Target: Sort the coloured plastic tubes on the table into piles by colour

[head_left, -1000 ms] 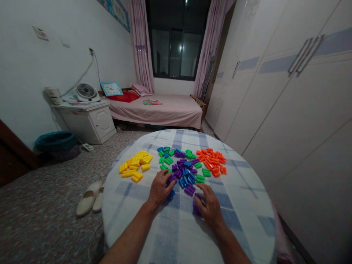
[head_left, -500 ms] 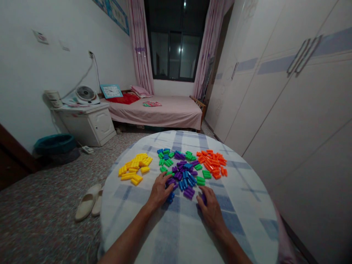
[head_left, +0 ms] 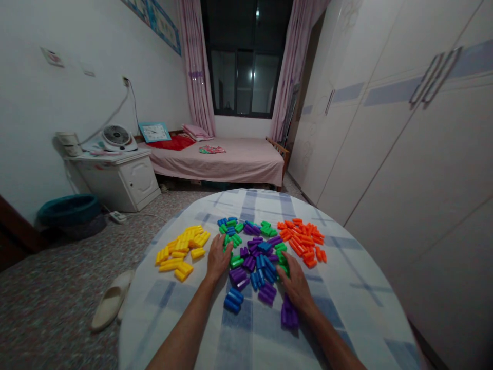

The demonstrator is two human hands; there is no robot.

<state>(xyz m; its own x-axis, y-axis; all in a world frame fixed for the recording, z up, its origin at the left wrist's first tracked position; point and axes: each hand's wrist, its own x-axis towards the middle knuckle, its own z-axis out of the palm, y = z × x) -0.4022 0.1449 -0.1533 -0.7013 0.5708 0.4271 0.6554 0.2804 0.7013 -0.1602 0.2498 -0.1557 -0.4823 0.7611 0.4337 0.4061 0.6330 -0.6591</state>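
A round table with a blue-checked cloth (head_left: 346,308) carries short plastic tube pieces sorted by colour. A yellow pile (head_left: 181,249) lies at the left and an orange pile (head_left: 304,240) at the right. Between them is a mixed heap of blue, green and purple pieces (head_left: 256,254). My left hand (head_left: 217,259) lies flat on the green pieces at the heap's left edge, fingers stretched out. My right hand (head_left: 296,285) rests on the heap's right side, fingers forward over green pieces. A small purple cluster (head_left: 288,316) sits by my right wrist, and a few blue pieces (head_left: 233,301) lie near my left forearm.
A bed with a pink cover (head_left: 231,159) stands under the dark window. A white cabinet with a fan (head_left: 115,172) is at the left, with a teal basin (head_left: 67,209) beside it. Slippers (head_left: 110,300) lie on the floor left of the table. White wardrobe doors (head_left: 404,154) line the right wall.
Both hands have moved forward into the heap. The purple pieces that were under my right hand now lie behind it, and blue ones lie behind my left hand. The camera tilted slightly.
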